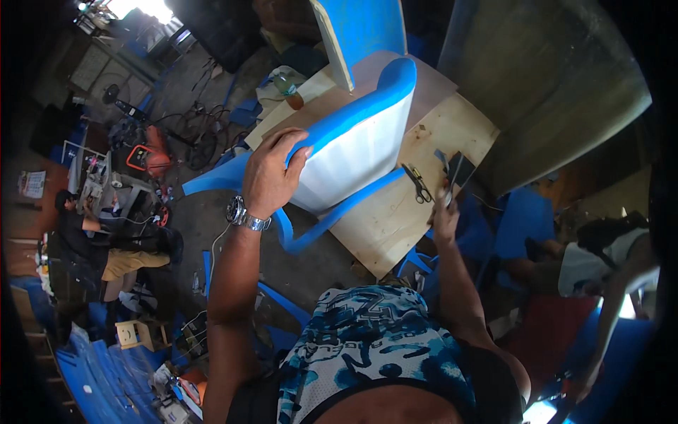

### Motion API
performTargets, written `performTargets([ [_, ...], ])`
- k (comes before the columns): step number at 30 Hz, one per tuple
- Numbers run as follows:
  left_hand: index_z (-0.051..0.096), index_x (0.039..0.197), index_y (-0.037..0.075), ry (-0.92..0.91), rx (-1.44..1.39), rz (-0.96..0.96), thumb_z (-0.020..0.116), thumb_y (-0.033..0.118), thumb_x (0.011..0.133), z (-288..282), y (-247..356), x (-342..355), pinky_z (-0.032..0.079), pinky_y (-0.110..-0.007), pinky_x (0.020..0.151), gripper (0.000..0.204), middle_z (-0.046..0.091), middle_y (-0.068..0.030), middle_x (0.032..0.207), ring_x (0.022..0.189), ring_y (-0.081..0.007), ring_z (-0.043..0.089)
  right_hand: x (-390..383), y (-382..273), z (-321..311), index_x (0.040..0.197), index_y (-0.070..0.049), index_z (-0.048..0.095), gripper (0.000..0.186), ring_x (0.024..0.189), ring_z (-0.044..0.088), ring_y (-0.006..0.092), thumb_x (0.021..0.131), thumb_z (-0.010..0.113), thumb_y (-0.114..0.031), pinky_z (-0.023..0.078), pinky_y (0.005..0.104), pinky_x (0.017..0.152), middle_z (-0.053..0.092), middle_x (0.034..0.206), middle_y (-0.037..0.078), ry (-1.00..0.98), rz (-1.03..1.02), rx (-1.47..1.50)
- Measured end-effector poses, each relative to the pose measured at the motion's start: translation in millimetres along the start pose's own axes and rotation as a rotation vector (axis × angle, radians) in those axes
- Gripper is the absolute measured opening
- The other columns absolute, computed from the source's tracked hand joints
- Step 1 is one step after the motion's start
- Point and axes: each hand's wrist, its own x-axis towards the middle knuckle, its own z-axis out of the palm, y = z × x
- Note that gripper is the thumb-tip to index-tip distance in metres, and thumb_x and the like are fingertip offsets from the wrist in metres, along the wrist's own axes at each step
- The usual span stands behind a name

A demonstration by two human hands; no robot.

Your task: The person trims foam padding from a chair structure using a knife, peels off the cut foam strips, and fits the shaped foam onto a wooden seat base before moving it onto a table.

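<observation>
patterned blue-white-black top [374, 346], silver metal wristwatch [239, 211]

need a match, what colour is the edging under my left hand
The edging is bright blue, clearest in the head view.

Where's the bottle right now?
Head view, upper part, left of centre: the bottle is by the far left edge of the wooden board, beyond the left hand and the blue-edged panel.
</observation>
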Motion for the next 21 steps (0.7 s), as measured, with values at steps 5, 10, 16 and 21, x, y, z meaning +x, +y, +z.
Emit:
performTargets([
  [5,0.065,0.107,-0.001,-0.220,0.023,-0.064,0.067,0.014,0.088,-20.5,-0.1,-7.1,0.052,-0.039,0.086,0.024,0.067,-0.0185,0.112,0.101,-0.0352,0.065,-51.8,154.9,21.9,0.104,0.009,0.060,0.053,0.069,0.065,0.0347,0.090,0.065,-0.041,0.049,0.0432,0.055,0.063,0.082,0.022,-0.036,0.505,-0.499],
  [10,0.065,0.115,0.001,-0.452,-0.005,-0.270,0.064,0.008,0.092,-66.0,9.2,-2.0,0.052,-0.031,0.082,0.024,0.069,-0.0154,0.108,0.098,-0.0199,0.068,-50.5,275.6,45.2,0.100,0.003,0.038,0.044,0.081,0.060,0.0360,0.093,0.063,-0.033,0.046,0.0466,0.072,0.060,0.087,0.020,-0.174,0.406,-0.339],
  [16,0.066,0.112,0.000,-0.620,-0.093,-0.464,0.062,0.010,0.094,-92.7,-10.3,20.6,0.053,-0.030,0.084,0.021,0.071,-0.0109,0.104,0.095,-0.0166,0.069,-23.3,310.9,53.2,0.102,0.007,0.051,0.044,0.085,0.061,0.0387,0.088,0.067,-0.031,0.047,0.0473,0.074,0.061,0.091,0.024,-0.086,0.375,-0.282],
  [21,0.066,0.108,-0.001,-0.789,-0.113,-0.084,0.056,0.010,0.096,-72.9,-76.2,90.0,0.053,-0.030,0.083,0.019,0.071,-0.0127,0.100,0.092,-0.0187,0.069,-19.7,244.8,26.5,0.111,0.005,0.059,0.047,0.096,0.063,0.0418,0.087,0.067,-0.035,0.051,0.0495,0.084,0.066,0.103,0.028,0.129,0.179,-0.866],
])
